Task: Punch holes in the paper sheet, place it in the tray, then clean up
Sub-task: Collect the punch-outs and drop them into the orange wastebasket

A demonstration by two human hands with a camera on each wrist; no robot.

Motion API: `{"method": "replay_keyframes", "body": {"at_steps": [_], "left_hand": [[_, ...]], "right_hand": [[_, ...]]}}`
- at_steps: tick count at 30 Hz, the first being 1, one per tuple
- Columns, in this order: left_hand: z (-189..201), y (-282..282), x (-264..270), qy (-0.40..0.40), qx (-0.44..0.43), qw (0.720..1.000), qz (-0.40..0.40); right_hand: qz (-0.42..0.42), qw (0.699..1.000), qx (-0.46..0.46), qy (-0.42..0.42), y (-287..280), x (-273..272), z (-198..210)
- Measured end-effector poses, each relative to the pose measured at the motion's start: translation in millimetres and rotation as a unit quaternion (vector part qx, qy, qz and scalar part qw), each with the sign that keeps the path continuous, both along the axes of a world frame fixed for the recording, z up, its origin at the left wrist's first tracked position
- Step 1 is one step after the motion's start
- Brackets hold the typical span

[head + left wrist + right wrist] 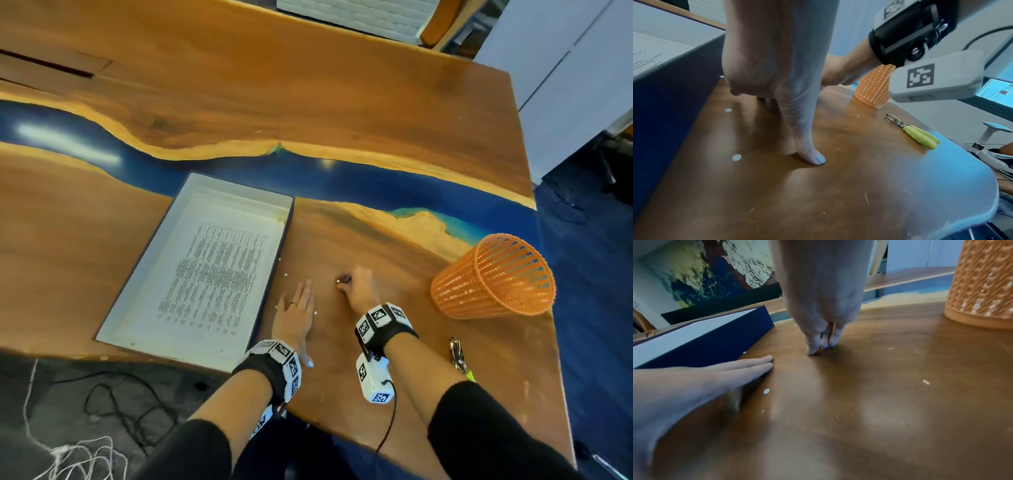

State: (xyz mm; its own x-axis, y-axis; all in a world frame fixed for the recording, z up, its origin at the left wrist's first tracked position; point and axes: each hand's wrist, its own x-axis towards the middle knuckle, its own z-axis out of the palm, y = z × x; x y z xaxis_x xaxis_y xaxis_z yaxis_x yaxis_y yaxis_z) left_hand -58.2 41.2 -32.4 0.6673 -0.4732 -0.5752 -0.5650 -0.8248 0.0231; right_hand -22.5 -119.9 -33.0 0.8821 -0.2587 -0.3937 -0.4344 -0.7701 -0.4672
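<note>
Currently the paper sheet (214, 274), printed with dense text, lies flat inside the tray (137, 270), a shallow white-lined box with dark blue outer walls sitting on the bench (376, 359). Small white paper dots (736, 157) lie scattered on the wood just right of the tray wall. Left hand (295, 313) lies flat, palm down, fingers straight and together, released and grasping nothing, just beside the tray's right wall. Right hand (356, 287) is near it, fingertips (813, 347) bunched together and pressed down on the bench surface; a white dot (338, 281) shows at the fingertips in the head view, but whether it is actually pinched I cannot tell. Hole punch (914, 131), metal head with yellow-green handles, lies on the bench near its front right edge, apart from both hands. Orange mesh basket (496, 277) stands upright on the bench to the right of the right hand.
</note>
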Motion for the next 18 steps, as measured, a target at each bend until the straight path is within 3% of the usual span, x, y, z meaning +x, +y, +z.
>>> {"method": "replay_keyframes", "body": {"at_steps": [18], "left_hand": [[3.1,-4.7,-3.9,-0.014,0.019,1.0,0.011]], "right_hand": [[0.09,0.995,-0.041,-0.019,-4.3,2.8,-4.6]]}}
